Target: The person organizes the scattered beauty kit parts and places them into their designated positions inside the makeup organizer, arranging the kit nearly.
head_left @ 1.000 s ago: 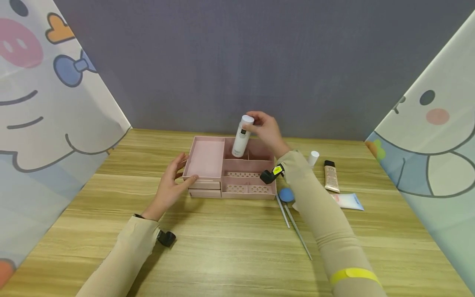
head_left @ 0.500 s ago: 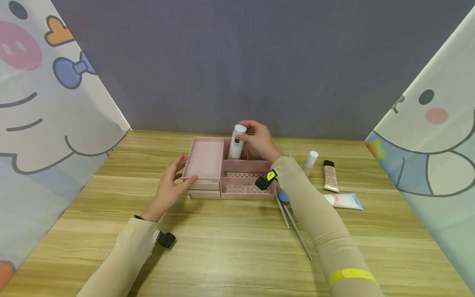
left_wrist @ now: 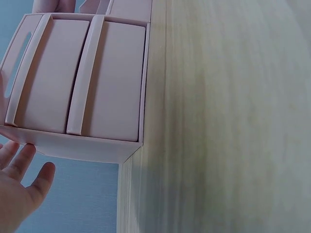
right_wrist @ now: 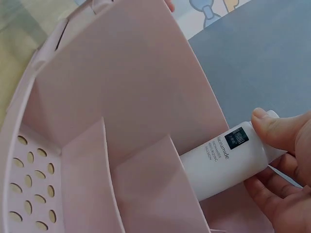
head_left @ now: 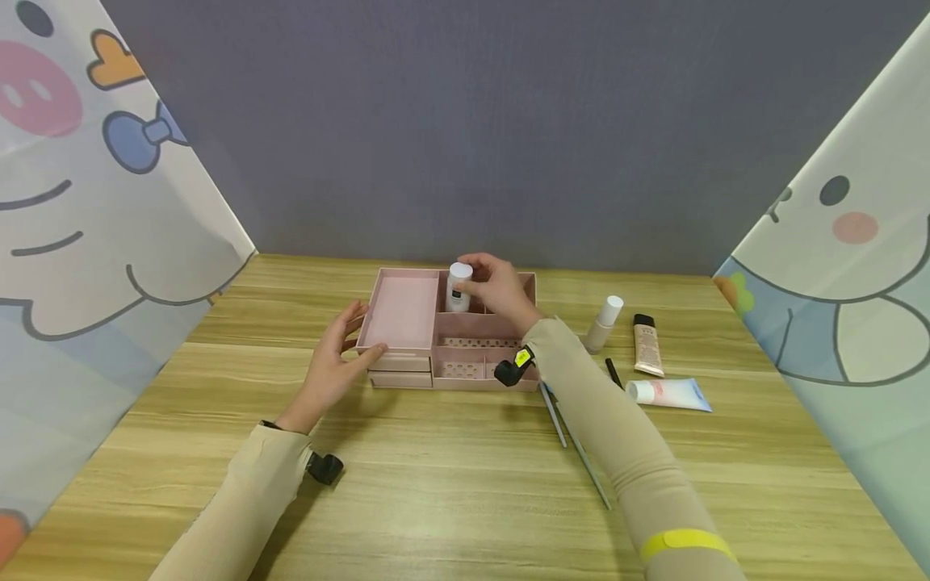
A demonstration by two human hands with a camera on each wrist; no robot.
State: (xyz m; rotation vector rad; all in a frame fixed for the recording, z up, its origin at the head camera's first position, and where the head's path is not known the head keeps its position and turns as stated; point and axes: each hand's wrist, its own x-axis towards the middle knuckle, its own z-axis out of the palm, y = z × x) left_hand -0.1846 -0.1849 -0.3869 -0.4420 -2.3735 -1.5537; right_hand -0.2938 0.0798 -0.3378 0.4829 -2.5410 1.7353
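A pink desktop organizer [head_left: 400,307] stands toward the back of the wooden table. My right hand [head_left: 500,289] holds a white emulsion bottle [head_left: 458,301] near its cap, thumb on one side and fingers on the other. The bottle is upright, its lower part hidden inside the organizer's back left compartment. In the right wrist view, the bottle [right_wrist: 223,162] shows a dark label square beside the compartment divider [right_wrist: 155,189]. My left hand [head_left: 336,367] rests against the organizer's left side with fingers spread, thumb at the front corner. Two drawers [left_wrist: 114,82] fill that end's front in the left wrist view.
Right of the organizer, a beige bottle with a white cap [head_left: 604,325] stands upright. Nearby lie a black-capped tan tube [head_left: 647,347], a white-and-blue tube [head_left: 676,394] and a black stick [head_left: 613,372]. Two thin rods [head_left: 584,460] stick out under my right forearm. A grey wall stands behind.
My right hand has lowered the emulsion bottle, moving slightly left; it went from tilted above the organizer to upright and deeper in the back left compartment. The left hand has stayed put.
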